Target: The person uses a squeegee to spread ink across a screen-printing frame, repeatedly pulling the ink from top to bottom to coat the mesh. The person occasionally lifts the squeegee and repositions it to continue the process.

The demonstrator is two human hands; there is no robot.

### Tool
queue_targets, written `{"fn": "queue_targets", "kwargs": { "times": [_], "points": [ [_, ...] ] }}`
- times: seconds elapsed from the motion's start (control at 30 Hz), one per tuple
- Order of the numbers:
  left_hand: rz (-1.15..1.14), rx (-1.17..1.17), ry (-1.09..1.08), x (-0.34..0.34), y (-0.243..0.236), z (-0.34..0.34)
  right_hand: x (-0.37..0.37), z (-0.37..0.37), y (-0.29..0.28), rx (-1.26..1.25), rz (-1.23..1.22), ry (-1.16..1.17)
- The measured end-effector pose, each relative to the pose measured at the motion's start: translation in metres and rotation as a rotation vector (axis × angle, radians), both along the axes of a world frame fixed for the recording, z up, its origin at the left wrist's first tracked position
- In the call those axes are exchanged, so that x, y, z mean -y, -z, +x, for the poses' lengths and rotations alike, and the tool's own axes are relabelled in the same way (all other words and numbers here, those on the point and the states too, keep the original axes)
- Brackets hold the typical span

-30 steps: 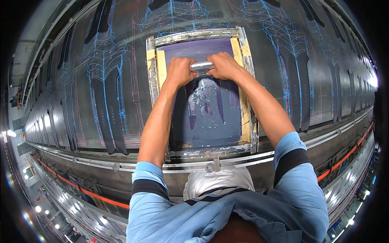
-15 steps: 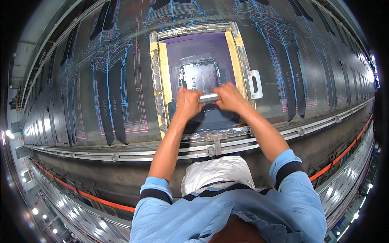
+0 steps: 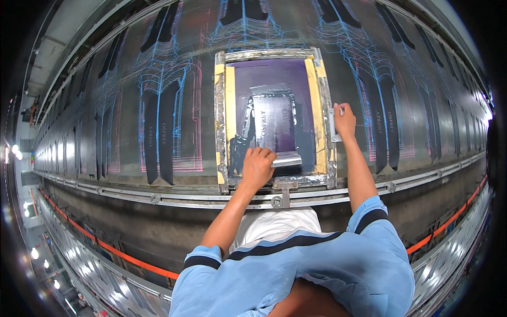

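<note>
Squeegee (image 3: 285, 158) now left hand (image 3: 257, 168) only; right hand (image 3: 344, 120) moved to frame handle (image 3: 334, 124).

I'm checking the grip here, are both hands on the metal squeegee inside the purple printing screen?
No, only the left hand holds the metal squeegee; the right hand grips the handle on the screen frame's right edge.

squeegee (image 3: 285, 158): metal-edged; lying flat at near end | screen frame (image 3: 221, 116): purple mesh; yellow-taped

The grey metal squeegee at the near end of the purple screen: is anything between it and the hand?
Nothing visible: the left hand already grips the grey metal squeegee. The right hand holds the white handle on the screen frame.
</note>
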State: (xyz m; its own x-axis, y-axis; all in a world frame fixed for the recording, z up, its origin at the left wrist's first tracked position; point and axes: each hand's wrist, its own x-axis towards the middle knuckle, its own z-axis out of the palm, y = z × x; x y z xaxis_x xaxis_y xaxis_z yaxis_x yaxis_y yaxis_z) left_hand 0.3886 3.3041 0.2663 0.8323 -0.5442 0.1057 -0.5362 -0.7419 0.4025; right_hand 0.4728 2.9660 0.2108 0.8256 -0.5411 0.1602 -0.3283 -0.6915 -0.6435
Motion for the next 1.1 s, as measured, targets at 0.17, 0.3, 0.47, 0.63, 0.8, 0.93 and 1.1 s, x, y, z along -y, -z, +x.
{"fn": "queue_targets", "kwargs": {
  "times": [0.17, 0.3, 0.47, 0.63, 0.8, 0.93, 1.1],
  "points": [
    [-0.064, 0.041, -0.029, -0.013, 0.002, -0.005, 0.000, -0.001, -0.008, 0.004, 0.076, -0.060],
    [-0.129, 0.058, -0.069, -0.041, -0.018, 0.002, -0.033, 0.010, -0.051, -0.021, 0.133, -0.041],
    [0.052, 0.029, -0.069, -0.142, -0.029, 0.027, -0.153, 0.011, -0.030, 0.155, 0.192, -0.089],
    [0.003, 0.090, -0.074, -0.338, -0.058, 0.050, -0.380, 0.034, -0.058, 0.280, 0.452, -0.128],
    [-0.035, 0.121, -0.078, -0.420, -0.069, 0.058, -0.455, 0.044, -0.079, 0.136, 0.605, -0.186],
    [-0.040, 0.024, -0.040, -0.459, -0.066, 0.046, -0.475, 0.055, -0.052, 0.154, 0.470, -0.127],
    [-0.060, -0.031, 0.106, -0.483, -0.049, 0.040, -0.488, 0.064, -0.047, 0.106, 0.373, -0.089]
  ]
}}
